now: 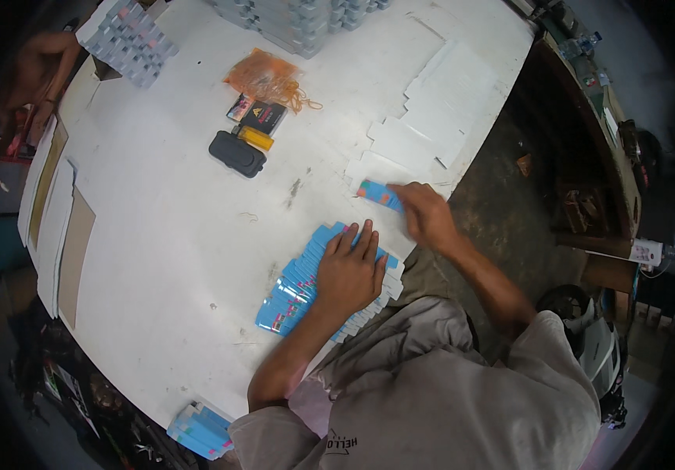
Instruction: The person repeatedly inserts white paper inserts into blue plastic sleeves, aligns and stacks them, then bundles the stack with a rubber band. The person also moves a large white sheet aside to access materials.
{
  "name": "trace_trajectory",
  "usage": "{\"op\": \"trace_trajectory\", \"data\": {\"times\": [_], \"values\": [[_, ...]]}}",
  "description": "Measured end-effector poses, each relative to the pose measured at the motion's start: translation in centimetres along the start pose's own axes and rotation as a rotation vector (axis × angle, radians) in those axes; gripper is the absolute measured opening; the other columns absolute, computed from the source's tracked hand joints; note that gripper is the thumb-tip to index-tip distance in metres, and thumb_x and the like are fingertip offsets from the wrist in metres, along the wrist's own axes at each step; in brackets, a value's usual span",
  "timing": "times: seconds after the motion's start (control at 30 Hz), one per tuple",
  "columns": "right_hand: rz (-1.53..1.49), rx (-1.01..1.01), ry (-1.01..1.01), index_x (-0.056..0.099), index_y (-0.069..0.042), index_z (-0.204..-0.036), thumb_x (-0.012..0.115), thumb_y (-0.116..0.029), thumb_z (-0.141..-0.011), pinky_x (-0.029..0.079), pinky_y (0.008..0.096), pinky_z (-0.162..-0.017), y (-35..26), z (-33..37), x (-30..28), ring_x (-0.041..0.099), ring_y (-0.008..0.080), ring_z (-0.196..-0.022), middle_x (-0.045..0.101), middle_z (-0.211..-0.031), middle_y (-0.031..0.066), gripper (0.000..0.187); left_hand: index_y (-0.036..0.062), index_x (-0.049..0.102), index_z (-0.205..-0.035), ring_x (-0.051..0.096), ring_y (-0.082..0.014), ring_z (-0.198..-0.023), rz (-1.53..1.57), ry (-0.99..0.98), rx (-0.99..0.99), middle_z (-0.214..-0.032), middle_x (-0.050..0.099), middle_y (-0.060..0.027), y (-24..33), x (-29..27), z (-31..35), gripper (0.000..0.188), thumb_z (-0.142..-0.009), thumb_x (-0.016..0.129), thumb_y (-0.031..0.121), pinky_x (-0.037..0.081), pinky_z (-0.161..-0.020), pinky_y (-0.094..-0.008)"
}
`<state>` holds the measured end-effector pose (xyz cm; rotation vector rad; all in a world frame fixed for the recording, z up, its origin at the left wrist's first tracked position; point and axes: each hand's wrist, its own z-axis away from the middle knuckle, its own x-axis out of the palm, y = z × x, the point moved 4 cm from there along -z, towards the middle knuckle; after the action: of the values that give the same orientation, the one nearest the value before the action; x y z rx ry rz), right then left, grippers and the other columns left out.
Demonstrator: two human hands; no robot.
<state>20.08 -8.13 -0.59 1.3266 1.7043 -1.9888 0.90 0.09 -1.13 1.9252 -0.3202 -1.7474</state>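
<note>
A spread of overlapping flat blue cartons [290,296] with white flaps lies at the table edge in front of me. My left hand [351,270] rests on top of it, fingers stretched out and slightly apart. To the right, my right hand [425,213] grips one end of a narrow blue carton [380,194] with orange-red patches, just above the table. The carton and fingertips are slightly blurred. Whether this carton is flat or folded up, I cannot tell.
Beyond my hands on the white table [173,211] lie a black case [236,154], a yellow lighter [256,139], a dark small box [265,117] and a bag of orange rubber bands [263,76]. White sheets [431,117] lie right. Grey carton stacks [290,23] stand far off; blue cartons [200,431] sit near left.
</note>
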Motion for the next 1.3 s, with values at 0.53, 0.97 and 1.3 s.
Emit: {"op": "trace_trajectory", "data": {"times": [0.53,0.97,1.3], "values": [[0.308,-0.256,0.175,0.066,-0.006,-0.135,0.075,-0.014,-0.091,0.049,0.0502,-0.09,-0.3,-0.7,0.3,0.063,0.0396,-0.103,0.065,-0.117,0.0213,0.045,-0.0088,0.047,-0.15,0.037,-0.0427,-0.152,0.033,0.089,-0.009,-0.16,0.042,-0.0296,0.3,-1.3,0.1,0.072,-0.098,0.064,0.037,0.025,-0.125,-0.0576],[-0.203,0.228,-0.245,0.068,0.003,-0.115,0.062,-0.016,-0.1,0.053,0.0522,-0.074,-5.0,2.4,2.5,0.068,0.0482,-0.083,0.069,-0.093,0.0314,0.025,-0.0008,0.04,-0.159,0.036,-0.0392,-0.153,-0.233,0.011,-0.028,-0.166,0.037,-0.0236,1.1,-1.3,0.0,0.073,-0.094,0.061,0.027,0.024,-0.126,-0.0594],[0.579,-0.076,0.384,0.055,-0.002,-0.146,0.069,-0.02,-0.098,0.053,0.0484,-0.091,3.6,-5.6,-3.9,0.065,0.0423,-0.112,0.066,-0.122,0.0285,0.053,0.009,0.048,-0.157,0.036,-0.0432,-0.153,0.04,0.022,0.078,-0.163,0.041,-0.0249,0.2,-1.8,-0.1,0.064,-0.098,0.06,0.031,0.021,-0.127,-0.0612]]}}
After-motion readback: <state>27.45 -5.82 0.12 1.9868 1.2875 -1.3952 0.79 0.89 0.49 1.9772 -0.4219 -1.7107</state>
